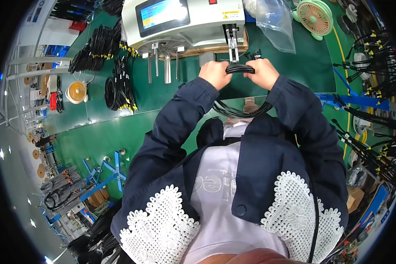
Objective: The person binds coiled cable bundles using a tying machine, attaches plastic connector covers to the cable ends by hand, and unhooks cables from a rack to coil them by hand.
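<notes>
Shirt (220, 231) up close, left hand (216, 75) and right hand (264, 74) clenched on coil (240, 69), machine arm (234, 50) just beyond, contact unclear.

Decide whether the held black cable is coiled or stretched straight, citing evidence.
Coiled: the black cable is bunched between the left hand and right hand, curving below them in a loop.

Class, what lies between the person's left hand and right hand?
In the head view, the upper stretch of the black cable coil lies between the left hand and right hand.
</notes>
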`<action>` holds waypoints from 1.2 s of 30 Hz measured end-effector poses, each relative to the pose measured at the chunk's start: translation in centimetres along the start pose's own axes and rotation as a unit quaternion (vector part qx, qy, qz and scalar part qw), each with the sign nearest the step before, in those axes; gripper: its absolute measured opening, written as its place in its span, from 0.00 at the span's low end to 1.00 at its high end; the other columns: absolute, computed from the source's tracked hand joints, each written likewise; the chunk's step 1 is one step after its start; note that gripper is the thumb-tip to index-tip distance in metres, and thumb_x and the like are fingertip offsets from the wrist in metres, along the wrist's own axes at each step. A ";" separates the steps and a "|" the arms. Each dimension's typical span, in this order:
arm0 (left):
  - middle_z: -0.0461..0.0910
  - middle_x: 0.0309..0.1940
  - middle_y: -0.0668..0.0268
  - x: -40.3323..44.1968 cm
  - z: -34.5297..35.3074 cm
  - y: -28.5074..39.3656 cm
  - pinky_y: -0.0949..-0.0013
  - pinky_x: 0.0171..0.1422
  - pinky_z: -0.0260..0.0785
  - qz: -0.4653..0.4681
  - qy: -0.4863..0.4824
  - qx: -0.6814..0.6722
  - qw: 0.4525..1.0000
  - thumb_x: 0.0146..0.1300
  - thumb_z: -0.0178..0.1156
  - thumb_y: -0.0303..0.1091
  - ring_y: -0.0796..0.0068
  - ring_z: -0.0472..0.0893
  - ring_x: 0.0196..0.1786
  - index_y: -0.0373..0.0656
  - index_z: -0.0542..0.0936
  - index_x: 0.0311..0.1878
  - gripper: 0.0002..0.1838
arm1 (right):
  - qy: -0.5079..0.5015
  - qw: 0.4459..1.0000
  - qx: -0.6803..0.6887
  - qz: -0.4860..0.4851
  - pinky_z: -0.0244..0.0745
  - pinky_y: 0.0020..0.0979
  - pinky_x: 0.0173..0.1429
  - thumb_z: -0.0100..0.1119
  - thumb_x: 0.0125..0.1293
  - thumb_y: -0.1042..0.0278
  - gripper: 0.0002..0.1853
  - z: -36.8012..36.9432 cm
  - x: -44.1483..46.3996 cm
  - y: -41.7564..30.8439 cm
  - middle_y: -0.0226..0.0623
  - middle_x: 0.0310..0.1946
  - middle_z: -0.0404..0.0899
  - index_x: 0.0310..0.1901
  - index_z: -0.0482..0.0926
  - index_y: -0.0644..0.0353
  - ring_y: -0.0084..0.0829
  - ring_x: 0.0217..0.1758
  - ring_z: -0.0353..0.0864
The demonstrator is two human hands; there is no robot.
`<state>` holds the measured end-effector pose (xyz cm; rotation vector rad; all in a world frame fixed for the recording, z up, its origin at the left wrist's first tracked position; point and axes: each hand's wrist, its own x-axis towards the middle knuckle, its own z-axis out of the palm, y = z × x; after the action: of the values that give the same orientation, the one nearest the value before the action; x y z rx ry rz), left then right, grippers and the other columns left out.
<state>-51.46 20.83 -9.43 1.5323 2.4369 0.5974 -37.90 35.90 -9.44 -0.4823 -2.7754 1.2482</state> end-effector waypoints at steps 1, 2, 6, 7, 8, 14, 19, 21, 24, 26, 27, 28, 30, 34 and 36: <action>0.77 0.19 0.51 0.3 0.4 0.0 0.54 0.37 0.73 -0.008 -0.006 -0.010 1.000 0.50 0.61 0.36 0.48 0.79 0.29 0.42 0.81 0.28 0.07 | -0.020 0.999 0.028 0.011 0.74 0.41 0.40 0.59 0.51 0.73 0.05 0.2 0.4 0.9 0.45 0.25 0.81 0.30 0.83 0.56 0.46 0.32 0.81; 0.77 0.20 0.51 0.7 1.0 -0.2 0.54 0.37 0.73 -0.020 -0.019 -0.028 0.999 0.50 0.60 0.35 0.47 0.79 0.29 0.41 0.81 0.27 0.08 | -0.041 0.997 0.056 0.021 0.75 0.40 0.40 0.58 0.51 0.74 0.05 0.4 0.9 1.8 0.45 0.25 0.81 0.29 0.83 0.57 0.45 0.32 0.81; 0.76 0.19 0.49 2.5 2.8 -1.3 0.57 0.36 0.72 -0.085 -0.078 -0.106 0.988 0.51 0.61 0.35 0.49 0.79 0.27 0.36 0.81 0.29 0.10 | -0.078 0.996 0.033 0.034 0.75 0.40 0.41 0.60 0.50 0.72 0.05 -0.2 3.0 3.6 0.45 0.26 0.81 0.29 0.83 0.57 0.45 0.33 0.82; 0.76 0.18 0.49 2.9 3.1 -1.5 0.58 0.35 0.71 -0.108 -0.097 -0.128 0.981 0.51 0.61 0.35 0.51 0.79 0.25 0.36 0.82 0.30 0.10 | -0.061 0.998 -0.005 0.009 0.75 0.42 0.41 0.61 0.50 0.70 0.05 0.0 3.5 3.9 0.45 0.26 0.81 0.30 0.83 0.56 0.46 0.34 0.82; 0.75 0.17 0.50 3.4 3.3 -1.7 0.59 0.35 0.71 -0.129 -0.115 -0.151 0.973 0.51 0.61 0.35 0.53 0.79 0.24 0.36 0.82 0.31 0.11 | -0.055 0.998 -0.040 -0.001 0.75 0.42 0.40 0.61 0.50 0.71 0.06 -0.1 3.8 4.3 0.45 0.26 0.81 0.31 0.82 0.56 0.46 0.33 0.82; 0.76 0.18 0.50 4.0 1.8 -0.4 0.63 0.37 0.72 -0.192 -0.165 -0.167 0.953 0.51 0.61 0.35 0.61 0.80 0.24 0.36 0.82 0.31 0.11 | -0.025 0.995 -0.101 -0.012 0.76 0.45 0.38 0.62 0.52 0.70 0.08 -1.8 3.8 2.9 0.44 0.24 0.80 0.37 0.81 0.53 0.48 0.32 0.81; 0.77 0.21 0.47 4.4 0.3 -0.2 0.62 0.38 0.73 -0.115 -0.127 -0.120 0.978 0.53 0.60 0.35 0.49 0.81 0.30 0.35 0.81 0.31 0.11 | -0.017 0.997 -0.074 0.028 0.77 0.43 0.39 0.61 0.52 0.71 0.11 -1.3 4.3 2.7 0.44 0.25 0.81 0.40 0.80 0.55 0.47 0.32 0.82; 0.77 0.21 0.48 3.7 0.1 -0.8 0.61 0.36 0.73 -0.086 -0.121 -0.131 0.980 0.54 0.62 0.36 0.48 0.80 0.30 0.36 0.81 0.31 0.11 | -0.010 0.998 -0.063 0.006 0.78 0.43 0.39 0.61 0.52 0.70 0.13 -0.6 3.9 2.7 0.45 0.26 0.81 0.41 0.79 0.54 0.47 0.32 0.82; 0.76 0.21 0.50 2.7 -1.2 -0.4 0.59 0.33 0.71 -0.033 -0.104 -0.171 0.979 0.55 0.63 0.37 0.47 0.79 0.28 0.37 0.79 0.30 0.11 | 0.019 0.993 -0.113 -0.039 0.78 0.44 0.38 0.60 0.51 0.70 0.13 -0.5 3.1 1.8 0.44 0.26 0.82 0.41 0.79 0.55 0.47 0.31 0.82; 0.76 0.21 0.51 2.1 -1.3 -0.7 0.57 0.32 0.70 -0.023 -0.089 -0.176 0.980 0.55 0.62 0.36 0.47 0.78 0.28 0.37 0.77 0.28 0.11 | 0.049 0.985 -0.144 -0.079 0.77 0.44 0.34 0.62 0.51 0.69 0.10 -0.3 2.8 1.2 0.42 0.25 0.80 0.37 0.77 0.55 0.46 0.29 0.82; 0.76 0.21 0.51 1.9 -1.5 -0.8 0.57 0.32 0.70 -0.028 -0.092 -0.169 0.981 0.55 0.62 0.35 0.47 0.78 0.28 0.37 0.77 0.28 0.10 | 0.052 0.984 -0.155 -0.075 0.77 0.44 0.34 0.62 0.51 0.69 0.10 -0.2 2.7 0.7 0.41 0.24 0.80 0.36 0.76 0.56 0.46 0.29 0.81; 0.76 0.21 0.51 1.9 -1.7 -0.9 0.57 0.32 0.70 -0.032 -0.094 -0.163 0.982 0.55 0.62 0.35 0.47 0.78 0.28 0.37 0.77 0.27 0.10 | 0.056 0.982 -0.167 -0.070 0.77 0.43 0.33 0.63 0.51 0.68 0.09 -0.1 2.6 0.3 0.40 0.24 0.79 0.35 0.75 0.56 0.46 0.28 0.81; 0.76 0.19 0.51 1.7 -1.6 -1.3 0.56 0.33 0.71 -0.015 -0.085 -0.151 0.985 0.53 0.61 0.33 0.47 0.78 0.27 0.38 0.77 0.28 0.08 | 0.086 0.975 -0.189 -0.075 0.76 0.43 0.30 0.63 0.52 0.67 0.09 0.1 2.6 -0.3 0.39 0.22 0.78 0.32 0.73 0.56 0.44 0.27 0.81; 0.76 0.19 0.50 2.2 -1.0 -1.8 0.55 0.35 0.72 -0.030 -0.079 -0.132 0.988 0.50 0.60 0.34 0.46 0.78 0.28 0.39 0.78 0.27 0.08 | 0.100 0.972 -0.205 -0.050 0.76 0.44 0.30 0.61 0.53 0.65 0.08 0.7 3.2 -0.3 0.40 0.21 0.78 0.29 0.74 0.57 0.44 0.26 0.81; 0.76 0.19 0.50 2.9 0.0 -2.4 0.54 0.36 0.72 -0.041 -0.080 -0.139 0.986 0.50 0.60 0.34 0.46 0.78 0.28 0.39 0.79 0.27 0.08 | 0.071 0.974 -0.215 -0.016 0.77 0.44 0.32 0.60 0.54 0.64 0.08 1.0 3.6 0.5 0.41 0.21 0.79 0.29 0.74 0.57 0.45 0.26 0.81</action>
<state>-54.71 22.53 -10.40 1.3100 2.1782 0.7323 -41.41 36.57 -10.74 -0.5220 -2.9078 0.5713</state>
